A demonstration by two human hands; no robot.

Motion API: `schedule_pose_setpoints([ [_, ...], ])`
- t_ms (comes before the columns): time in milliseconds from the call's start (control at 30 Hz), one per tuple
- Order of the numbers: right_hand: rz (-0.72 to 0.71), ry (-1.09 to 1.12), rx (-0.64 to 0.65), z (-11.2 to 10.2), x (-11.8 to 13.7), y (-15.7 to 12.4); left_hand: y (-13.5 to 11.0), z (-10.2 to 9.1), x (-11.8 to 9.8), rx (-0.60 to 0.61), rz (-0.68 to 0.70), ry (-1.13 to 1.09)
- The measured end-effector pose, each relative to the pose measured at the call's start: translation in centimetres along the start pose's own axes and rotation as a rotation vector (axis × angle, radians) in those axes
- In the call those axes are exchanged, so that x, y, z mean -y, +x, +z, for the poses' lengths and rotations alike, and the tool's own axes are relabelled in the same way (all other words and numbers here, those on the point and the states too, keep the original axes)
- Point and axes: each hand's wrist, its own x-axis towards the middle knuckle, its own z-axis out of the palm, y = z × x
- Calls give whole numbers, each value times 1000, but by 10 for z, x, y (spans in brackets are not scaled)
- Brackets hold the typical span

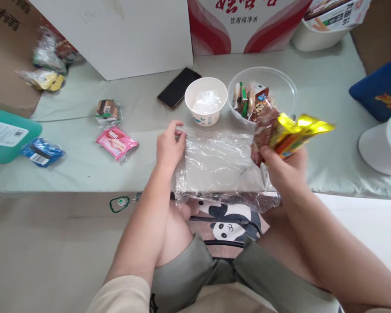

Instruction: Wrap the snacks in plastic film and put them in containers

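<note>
My right hand (288, 167) grips a bunch of snack packets, with shiny yellow packets (299, 130) and a brown packet (263, 130) among them. They are held above the right side of a clear plastic bag (220, 161), which lies flat with its near edge hanging over the table. My left hand (171, 143) has its fingers curled at the bag's upper left corner, thumb and forefinger closed on the film. Just beyond the bag are a paper bowl (206, 117) with crumpled clear wrap inside and a round plastic tub (288, 82) holding several wrapped snacks.
On the left lie a pink snack packet (117, 143), a brown wrapped snack (109, 111) and a blue packet (43, 152). A phone (179, 88) rests beside the bowl. White boxes (143, 34) stand behind; a white bin (384, 143) is at right.
</note>
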Motion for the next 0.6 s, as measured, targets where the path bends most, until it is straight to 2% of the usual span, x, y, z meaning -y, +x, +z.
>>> schedule_pose_setpoints([
  [100,10,193,-240,-10,1,9,0,0,-3,5,14,-1],
  [200,-14,93,-373,-20,18,39,0,2,-6,27,39,-21],
  [300,6,-125,-293,-24,45,86,-1,4,-9,55,60,-40],
  [367,140,-270,-149,-23,57,114,-1,4,-10,69,67,-42],
  [433,253,-471,-25,-23,58,132,-2,3,-11,88,73,-50],
  [500,245,-624,-25,-23,48,138,-4,1,-12,118,78,-63],
  [600,160,-616,-142,-23,27,135,-6,-2,-14,154,88,-86],
])
